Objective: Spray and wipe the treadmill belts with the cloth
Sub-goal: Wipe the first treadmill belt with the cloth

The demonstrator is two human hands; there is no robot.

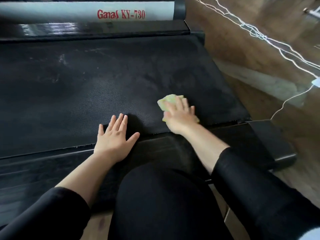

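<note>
Right hand (180, 115) presses yellow cloth (168, 100) flat on treadmill belt (86, 80), near right edge — fingers spread, not curled. Left hand (114, 135) open, palm down near belt edge — likely bracing. Spray bottle not visible.

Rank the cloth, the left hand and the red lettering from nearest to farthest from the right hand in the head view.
1. The cloth, under the right hand and touching it.
2. The left hand, to its left, flat on the belt.
3. The red lettering, across the belt on the far side.
</note>
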